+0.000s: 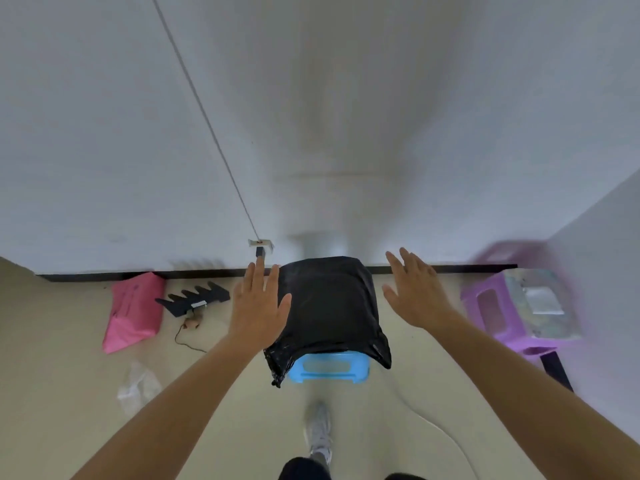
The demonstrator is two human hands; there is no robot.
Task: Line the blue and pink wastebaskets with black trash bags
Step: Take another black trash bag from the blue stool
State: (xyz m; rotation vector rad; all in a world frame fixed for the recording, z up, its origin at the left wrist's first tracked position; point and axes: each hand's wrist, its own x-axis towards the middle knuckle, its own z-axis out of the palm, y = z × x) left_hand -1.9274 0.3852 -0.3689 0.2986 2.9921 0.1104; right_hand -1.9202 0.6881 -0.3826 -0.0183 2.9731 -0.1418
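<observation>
- The pink wastebasket (133,311) is seen lying tipped on the floor by the wall, at far left.
- The left hand (258,306) is spread flat, fingers open, nothing held, just beside the black trash bag (329,306).
- The bag is draped over the blue wastebasket (327,368), whose near rim shows.
- The right hand (415,296) is likewise splayed and empty.
- A purple stool (502,313) stands at far right.

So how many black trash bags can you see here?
1. A black trash bag is draped over the blue wastebasket, between the open hands. The pink wastebasket on the left shows none; its inside is hidden.
</observation>
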